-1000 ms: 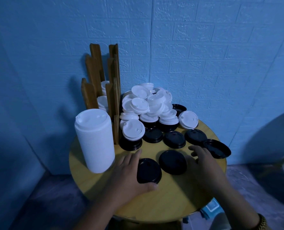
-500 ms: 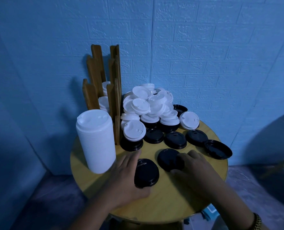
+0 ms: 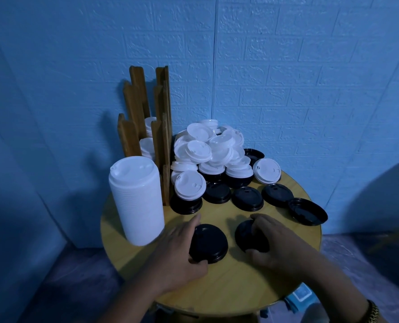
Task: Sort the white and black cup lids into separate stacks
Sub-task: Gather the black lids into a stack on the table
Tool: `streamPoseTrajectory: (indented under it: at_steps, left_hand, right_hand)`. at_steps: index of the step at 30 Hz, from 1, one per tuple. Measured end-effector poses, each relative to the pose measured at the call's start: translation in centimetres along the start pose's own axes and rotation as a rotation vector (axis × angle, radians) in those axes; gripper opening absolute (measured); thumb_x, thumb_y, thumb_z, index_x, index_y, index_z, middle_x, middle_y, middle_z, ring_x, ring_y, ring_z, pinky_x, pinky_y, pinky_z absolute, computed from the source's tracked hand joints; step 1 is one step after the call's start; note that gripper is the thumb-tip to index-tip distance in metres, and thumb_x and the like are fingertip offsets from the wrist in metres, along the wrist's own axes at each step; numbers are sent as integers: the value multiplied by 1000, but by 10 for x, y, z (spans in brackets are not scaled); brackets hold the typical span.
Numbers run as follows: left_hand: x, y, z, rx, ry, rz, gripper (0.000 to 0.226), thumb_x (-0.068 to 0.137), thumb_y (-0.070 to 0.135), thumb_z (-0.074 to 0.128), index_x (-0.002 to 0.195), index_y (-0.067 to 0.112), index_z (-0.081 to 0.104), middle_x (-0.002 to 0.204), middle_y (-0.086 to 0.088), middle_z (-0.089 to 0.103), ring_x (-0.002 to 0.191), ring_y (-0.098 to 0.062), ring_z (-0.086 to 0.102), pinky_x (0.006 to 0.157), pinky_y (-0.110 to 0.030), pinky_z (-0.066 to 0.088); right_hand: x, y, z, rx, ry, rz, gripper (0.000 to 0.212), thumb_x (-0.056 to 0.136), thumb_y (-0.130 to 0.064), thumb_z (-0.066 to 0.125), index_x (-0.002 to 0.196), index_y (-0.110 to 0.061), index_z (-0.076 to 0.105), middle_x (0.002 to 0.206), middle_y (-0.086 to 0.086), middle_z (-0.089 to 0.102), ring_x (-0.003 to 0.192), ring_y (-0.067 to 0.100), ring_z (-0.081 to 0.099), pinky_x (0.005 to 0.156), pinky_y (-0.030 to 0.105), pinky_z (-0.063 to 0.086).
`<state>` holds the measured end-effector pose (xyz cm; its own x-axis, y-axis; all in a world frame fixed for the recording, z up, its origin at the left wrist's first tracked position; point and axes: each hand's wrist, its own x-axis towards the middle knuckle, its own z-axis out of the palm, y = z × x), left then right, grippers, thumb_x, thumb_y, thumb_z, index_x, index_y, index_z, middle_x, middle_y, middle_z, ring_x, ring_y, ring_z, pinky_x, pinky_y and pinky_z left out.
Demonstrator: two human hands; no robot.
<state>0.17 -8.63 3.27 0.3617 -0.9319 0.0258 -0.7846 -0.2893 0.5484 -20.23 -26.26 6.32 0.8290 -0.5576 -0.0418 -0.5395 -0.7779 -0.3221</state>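
Now we judge the black stack is starting, lower middle of frame: our left hand curls its grip round one black lid on the tabletop, and our right hand clamps a second lid beside it. Next, one likely seats squarely atop the other.

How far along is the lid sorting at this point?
Done: a tall white stack stands at left on the table. In hand: the left hand grips one black lid, the right hand grips a second black lid. Left: the mixed pile at the back and loose black lids in front of it.
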Motion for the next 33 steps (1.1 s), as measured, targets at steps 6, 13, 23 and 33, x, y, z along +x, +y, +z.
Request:
streamPoseTrajectory:
  at_steps: [6, 13, 23, 33]
  left_hand:
    - [11, 6, 13, 64, 81, -29, 115, 76, 80, 64, 160, 40, -2, 163, 17, 17, 151, -9, 17, 119, -29, 18]
    - [18, 7, 13, -88, 84, -6, 98, 86, 59, 72, 159, 42, 9, 156, 26, 32, 143, -2, 29, 113, -24, 28]
    - [22, 6, 6, -171, -72, 19, 103, 83, 48, 82, 157, 49, 10, 152, 30, 36, 142, 0, 31, 112, -26, 30]
    - [24, 3, 8, -240, -69, 19, 118, 80, 40, 86, 158, 49, -2, 161, 30, 23, 142, 6, 27, 111, -23, 28]
  right_hand:
    - [1, 2, 0, 61, 58, 52, 70, 84, -56, 67, 142, -35, 34, 144, -11, 36, 126, 7, 38, 104, 25, 43]
    - [-1, 10, 1, 71, 4, 23, 75, 87, -52, 66, 149, -36, 28, 151, -12, 32, 136, 7, 29, 110, 26, 36]
    - [6, -4, 0, 212, 176, -123, 59, 79, -59, 72, 130, -48, 44, 125, -30, 36, 116, -6, 35, 89, 8, 34]
    - [34, -19, 18, 148, 11, -260, 73, 77, -68, 68, 142, -44, 43, 138, -17, 43, 122, 2, 36, 103, 24, 39]
